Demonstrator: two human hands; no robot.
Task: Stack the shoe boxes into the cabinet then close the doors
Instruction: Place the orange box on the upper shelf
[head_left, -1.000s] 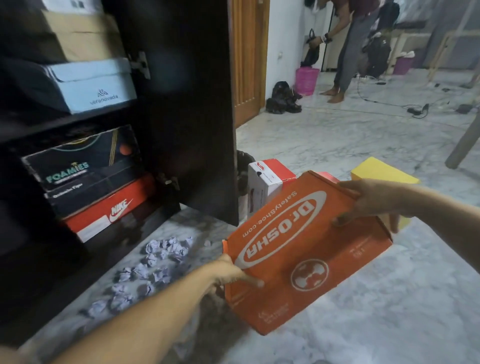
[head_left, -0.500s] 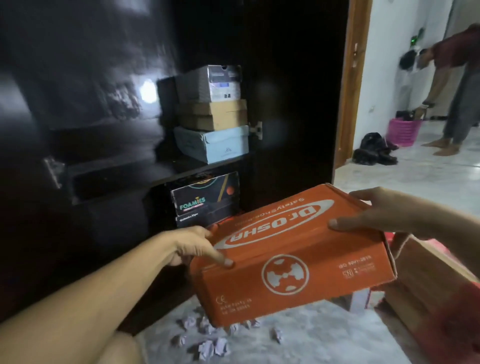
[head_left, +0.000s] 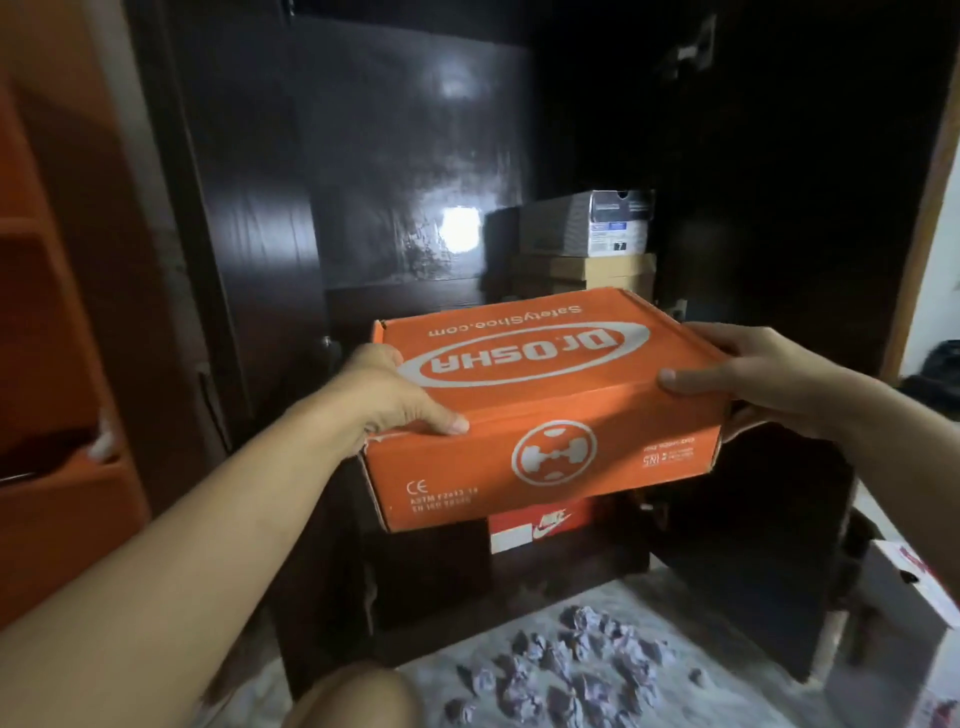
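Head view: orange box (head_left: 540, 410) gripped at both ends, left hand (head_left: 387, 397), right hand (head_left: 748, 376); long axis crosswise, directly before cabinet (head_left: 415, 156) shelf.

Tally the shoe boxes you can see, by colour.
Orange: 1, the box held in both hands
Red: 1, Nike box
Grey: 1
Brown: 1
White, at right edge: 1
Total: 5

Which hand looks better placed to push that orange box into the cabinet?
Probably the left hand: it grips the orange box at its near corner. The right hand holds the far side.
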